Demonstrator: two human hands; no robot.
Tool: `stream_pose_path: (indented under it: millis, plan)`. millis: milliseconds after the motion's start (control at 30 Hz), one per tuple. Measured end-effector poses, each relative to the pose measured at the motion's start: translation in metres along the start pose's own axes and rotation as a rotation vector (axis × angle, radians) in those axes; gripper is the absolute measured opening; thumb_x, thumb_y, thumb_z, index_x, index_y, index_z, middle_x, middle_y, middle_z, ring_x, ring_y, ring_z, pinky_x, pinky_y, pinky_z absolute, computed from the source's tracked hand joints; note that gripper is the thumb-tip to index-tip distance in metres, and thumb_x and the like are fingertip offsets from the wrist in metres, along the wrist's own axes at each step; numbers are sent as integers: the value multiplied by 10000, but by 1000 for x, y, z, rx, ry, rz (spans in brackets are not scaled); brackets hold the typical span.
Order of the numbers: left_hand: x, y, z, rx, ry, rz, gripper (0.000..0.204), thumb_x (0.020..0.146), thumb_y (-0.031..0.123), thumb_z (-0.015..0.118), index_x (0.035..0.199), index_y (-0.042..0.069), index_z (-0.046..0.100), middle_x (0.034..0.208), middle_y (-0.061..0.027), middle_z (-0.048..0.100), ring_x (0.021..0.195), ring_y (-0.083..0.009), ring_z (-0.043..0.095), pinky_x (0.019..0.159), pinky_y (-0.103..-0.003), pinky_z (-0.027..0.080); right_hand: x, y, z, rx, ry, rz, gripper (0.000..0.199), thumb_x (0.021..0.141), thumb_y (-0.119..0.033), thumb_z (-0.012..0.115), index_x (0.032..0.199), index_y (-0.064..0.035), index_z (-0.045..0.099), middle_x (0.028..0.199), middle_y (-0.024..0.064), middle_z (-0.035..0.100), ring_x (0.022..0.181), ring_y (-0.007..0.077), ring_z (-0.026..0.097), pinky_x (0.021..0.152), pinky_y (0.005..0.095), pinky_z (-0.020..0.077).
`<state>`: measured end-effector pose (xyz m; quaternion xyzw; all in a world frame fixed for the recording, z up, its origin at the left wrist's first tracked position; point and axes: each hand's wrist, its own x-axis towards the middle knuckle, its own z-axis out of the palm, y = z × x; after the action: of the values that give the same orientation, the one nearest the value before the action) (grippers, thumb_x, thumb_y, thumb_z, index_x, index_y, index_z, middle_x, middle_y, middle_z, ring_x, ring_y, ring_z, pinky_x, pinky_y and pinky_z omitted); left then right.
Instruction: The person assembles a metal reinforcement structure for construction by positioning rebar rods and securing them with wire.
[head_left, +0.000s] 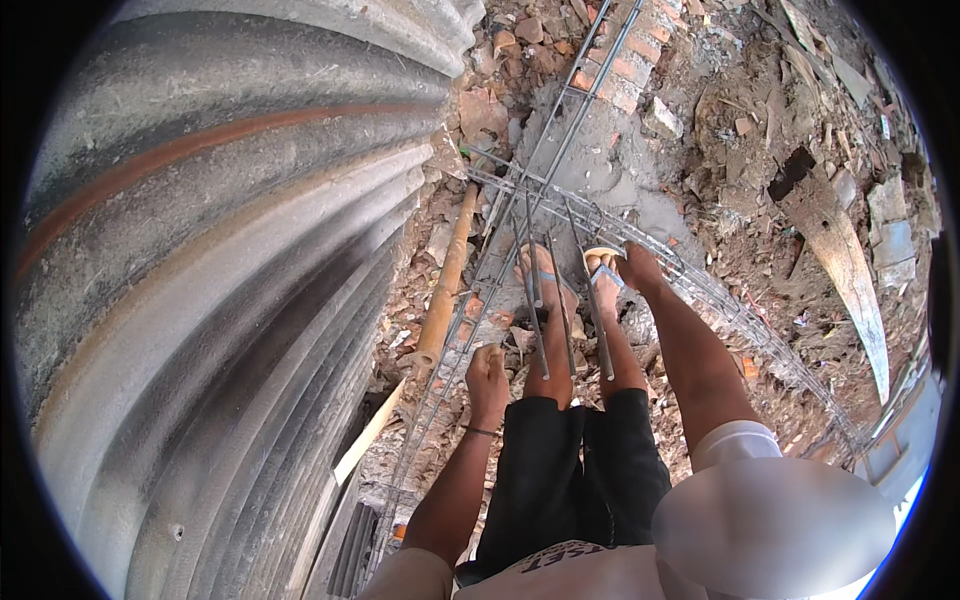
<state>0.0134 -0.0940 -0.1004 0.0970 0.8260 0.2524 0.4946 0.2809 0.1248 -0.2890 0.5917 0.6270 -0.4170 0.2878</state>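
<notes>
I stand in sandals on rubble, looking down my black shorts. My left hand is closed around the bars of a long steel rebar cage that runs from bottom centre up toward the top. My right hand reaches down and grips a second rebar cage that crosses the first and runs off to the lower right. Several upright rebar ends stand between my legs where the two cages meet.
A corrugated metal sheet wall fills the left half. A rusty pipe and a wooden plank lie beside it. Brick rubble, wet concrete and a shovel-like blade lie around.
</notes>
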Motion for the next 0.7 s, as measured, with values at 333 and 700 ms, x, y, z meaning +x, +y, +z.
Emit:
stream_pose_path:
  millis: [333, 700]
  plan:
    - [177, -24, 81, 558, 290, 527, 525, 908, 135, 606, 1343, -97, 427, 1293, -310, 511, 1236, -448, 486, 1034, -492, 405, 35, -25, 46, 28, 2, -79, 554, 969, -358, 515, 1391, -11, 420, 1323, 265, 556, 1235, 424, 540, 1040, 503, 439]
    - [240, -51, 72, 892, 129, 387, 1051, 750, 304, 827, 1502, -55, 187, 1237, -271, 514, 1158, -432, 531, 1001, -502, 440, 78, -35, 55, 360, -61, -84, 766, 947, -634, 438, 1146, 82, 623, 1198, 321, 616, 1174, 468, 569, 1001, 480, 444]
